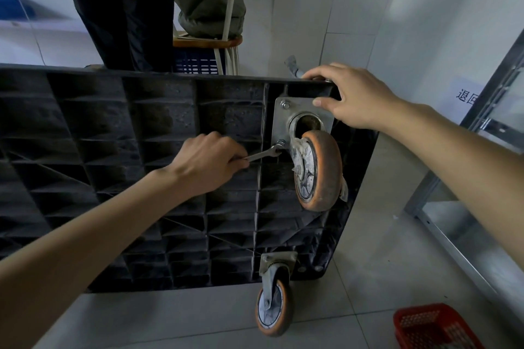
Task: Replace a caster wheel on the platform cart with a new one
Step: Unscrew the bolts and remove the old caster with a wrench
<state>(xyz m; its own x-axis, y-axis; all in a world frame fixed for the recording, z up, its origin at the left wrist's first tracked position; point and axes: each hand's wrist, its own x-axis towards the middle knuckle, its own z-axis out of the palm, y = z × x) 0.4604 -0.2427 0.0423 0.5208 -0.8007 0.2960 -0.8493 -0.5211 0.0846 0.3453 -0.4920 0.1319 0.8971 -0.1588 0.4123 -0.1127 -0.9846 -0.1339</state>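
Note:
The black platform cart [127, 150] stands on its side, its ribbed underside facing me. A worn orange caster wheel [319, 170] hangs from a metal mounting plate [303, 106] at the upper right corner. My left hand [207, 161] grips a small silver wrench [262, 154] whose head sits on the plate's lower left bolt [280, 143]. My right hand [348, 96] holds the cart's top edge, its thumb pressing on the plate's upper right corner. A second orange caster [273, 306] sits at the cart's lower corner on the floor.
A red plastic basket [433, 326] lies on the tiled floor at the lower right. A metal shelf frame [465, 207] runs along the right. Behind the cart stand a person's dark trouser legs [119, 8], a stool [208, 42] and a blue crate [195, 64].

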